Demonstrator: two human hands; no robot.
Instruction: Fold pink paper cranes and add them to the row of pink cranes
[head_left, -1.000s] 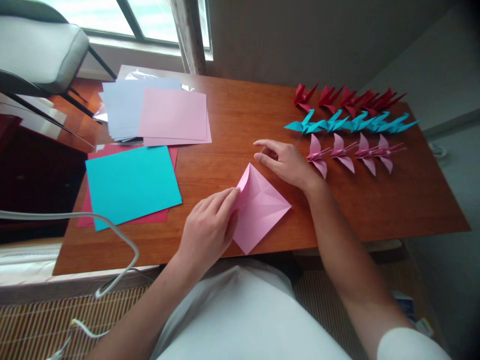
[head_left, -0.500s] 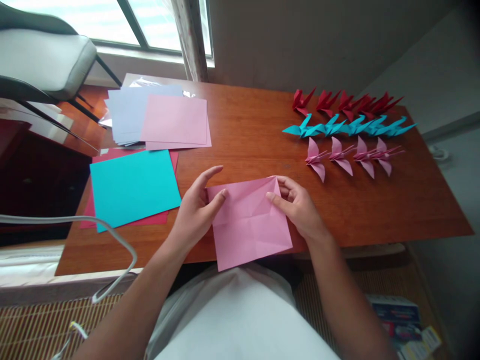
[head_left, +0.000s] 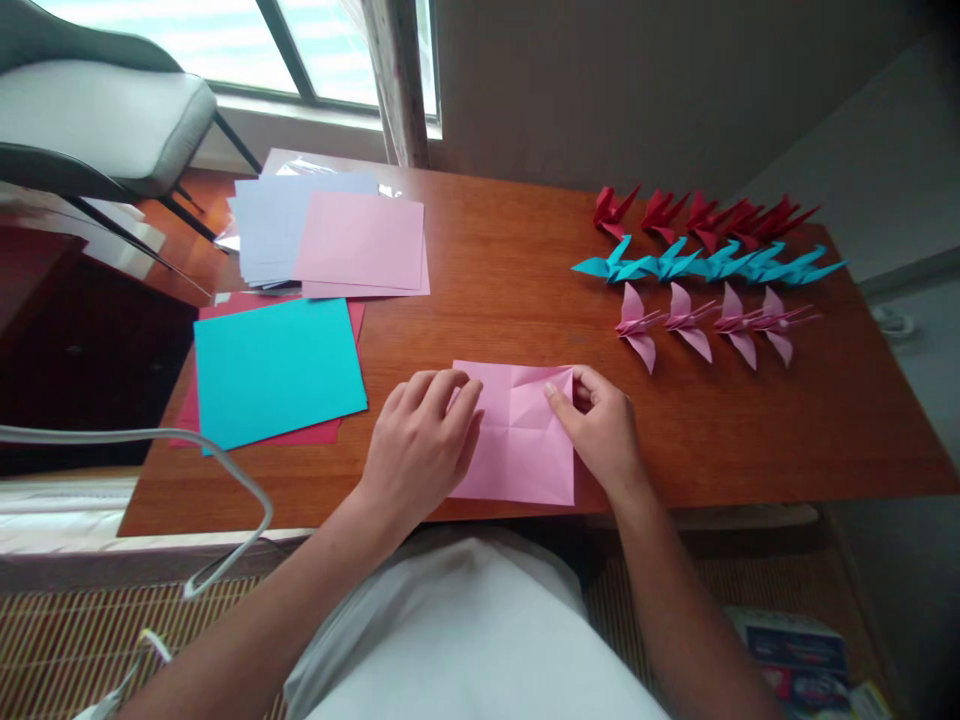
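Observation:
A square sheet of pink paper (head_left: 525, 455) with crossing creases lies spread at the table's front edge. My right hand (head_left: 598, 425) pinches its upper right corner, thumb on top and fingers behind. Over the sheet's left side is my left hand (head_left: 424, 430), back up, with fingers bent and close together. That hand covers the sheet's left edge, and whether it grips the paper is hidden.
On the wooden table (head_left: 510, 250), a turquoise sheet (head_left: 281, 370) overlaps red paper (head_left: 341, 432) at left. Behind are pink sheets (head_left: 364, 240) and pale sheets (head_left: 262, 230). Red cranes (head_left: 664, 213), turquoise cranes (head_left: 675, 262) and pink cranes (head_left: 637, 328) stand in rows at right.
My left hand has turned palm down and come in over the paper's left side, its thumb off the top left corner. The sheet has straightened. My right hand keeps its corner.

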